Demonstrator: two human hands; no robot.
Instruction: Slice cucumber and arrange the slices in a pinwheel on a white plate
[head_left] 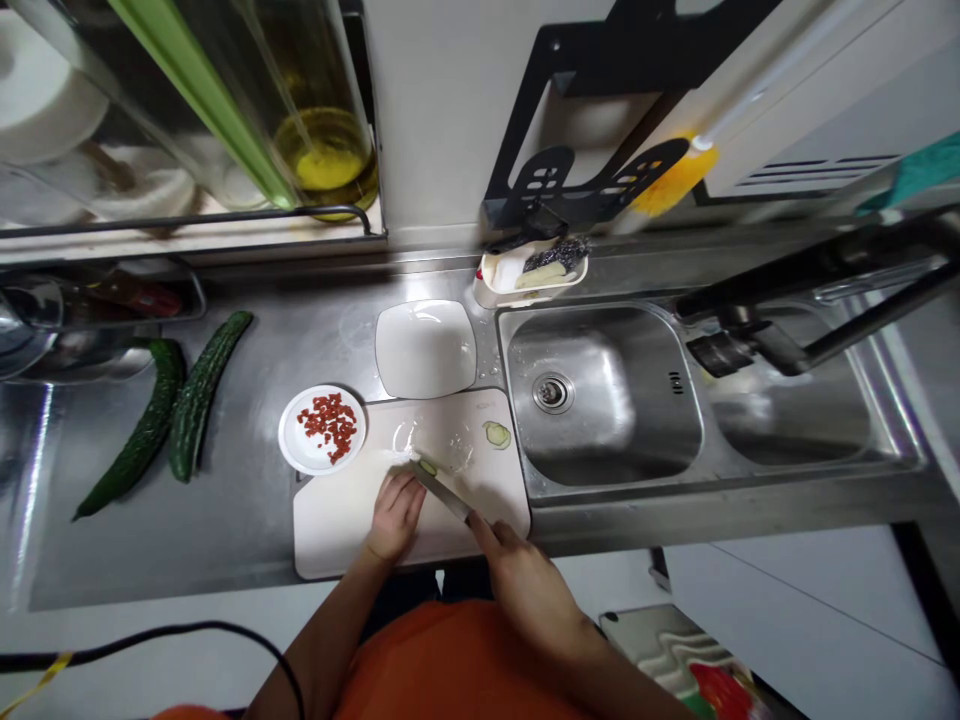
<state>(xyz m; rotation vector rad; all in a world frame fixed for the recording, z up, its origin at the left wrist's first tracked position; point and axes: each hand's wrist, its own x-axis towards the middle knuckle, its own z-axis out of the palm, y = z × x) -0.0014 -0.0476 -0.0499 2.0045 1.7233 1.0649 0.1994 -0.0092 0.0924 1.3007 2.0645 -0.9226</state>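
A white cutting board (337, 520) lies on the steel counter in front of me. My right hand (525, 575) is closed round the handle of a knife (439, 488) whose blade angles up-left across the board. A small green cucumber piece (427, 466) sits at the blade's tip. My left hand (395, 512) rests on the board just left of the blade, fingers curled down near that piece; what it holds, if anything, is hidden. A single cucumber slice (496, 434) lies near the board's far right corner.
A small white plate of red bits (322, 430) and an empty square white dish (425, 347) stand beyond the board. Two whole cucumbers (176, 405) lie at the left. A sink (600, 395) with a dark faucet (795, 310) is right. A soap tray (529, 275) sits behind.
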